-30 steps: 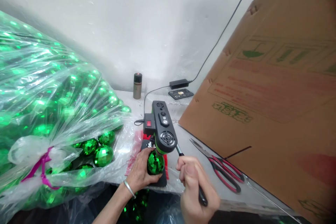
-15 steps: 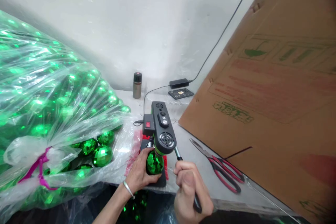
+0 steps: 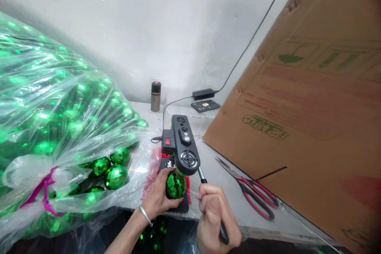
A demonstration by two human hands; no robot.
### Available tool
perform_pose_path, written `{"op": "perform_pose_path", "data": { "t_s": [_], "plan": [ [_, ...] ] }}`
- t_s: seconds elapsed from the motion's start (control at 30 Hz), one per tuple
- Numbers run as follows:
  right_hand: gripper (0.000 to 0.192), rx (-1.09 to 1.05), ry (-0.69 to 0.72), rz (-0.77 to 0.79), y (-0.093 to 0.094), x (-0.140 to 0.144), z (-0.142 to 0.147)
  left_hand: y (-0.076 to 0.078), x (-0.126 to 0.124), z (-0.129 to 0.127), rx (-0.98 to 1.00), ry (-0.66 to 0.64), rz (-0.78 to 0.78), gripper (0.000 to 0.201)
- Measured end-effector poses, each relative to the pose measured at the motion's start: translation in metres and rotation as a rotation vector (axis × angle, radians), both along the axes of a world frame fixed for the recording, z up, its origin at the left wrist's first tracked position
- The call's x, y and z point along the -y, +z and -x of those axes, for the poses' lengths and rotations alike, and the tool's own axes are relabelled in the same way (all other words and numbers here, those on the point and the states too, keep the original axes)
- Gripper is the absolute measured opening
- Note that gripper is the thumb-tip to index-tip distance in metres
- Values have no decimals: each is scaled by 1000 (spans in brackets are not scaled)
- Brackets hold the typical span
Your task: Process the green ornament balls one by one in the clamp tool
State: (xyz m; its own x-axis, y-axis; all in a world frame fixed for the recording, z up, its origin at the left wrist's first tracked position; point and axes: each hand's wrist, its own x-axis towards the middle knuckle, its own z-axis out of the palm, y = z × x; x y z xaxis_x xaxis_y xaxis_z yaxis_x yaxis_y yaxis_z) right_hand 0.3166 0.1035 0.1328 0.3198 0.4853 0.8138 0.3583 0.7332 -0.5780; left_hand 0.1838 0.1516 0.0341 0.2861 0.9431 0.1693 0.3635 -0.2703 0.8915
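Observation:
A shiny green faceted bauble [image 3: 176, 186] sits under the head of a small black bench press [image 3: 186, 143], which has a red rocker switch on its side box. My left hand [image 3: 160, 195], a silver bangle at its wrist, is curled around the bauble's left and front and holds it against the press. My right hand [image 3: 218, 218] is closed round the black-gripped lever [image 3: 224, 233] on the right of the press. The top of the bauble, where it meets the press, is hidden by the head.
A big clear plastic bag [image 3: 74, 127] of green baubles, tied with a purple ribbon [image 3: 46, 192], fills the left. Red-handled scissors [image 3: 253, 194] lie beside a large cardboard box [image 3: 297, 107]. Behind stand a bottle [image 3: 155, 97], a power adapter [image 3: 203, 94] and a phone [image 3: 205, 105].

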Motion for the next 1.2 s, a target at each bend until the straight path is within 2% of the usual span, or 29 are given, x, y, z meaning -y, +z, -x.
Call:
{"op": "perform_pose_path", "data": {
  "t_s": [0.4, 0.63, 0.93, 1.2],
  "plan": [
    [33, -67, -36, -16, -2, -1, 5, 6, 1, -1, -34, -3, 19, 75],
    [36, -91, -52, -20, 2, -3, 8, 4, 0, -2, -48, 8, 7, 75],
    [39, -123, -75, -27, 4, -5, 12, 10, 1, -3, -32, 10, 9, 73],
    [40, -136, -73, -31, 5, -5, 13, 4, 0, -4, -46, 15, -7, 76]
  ]
}}
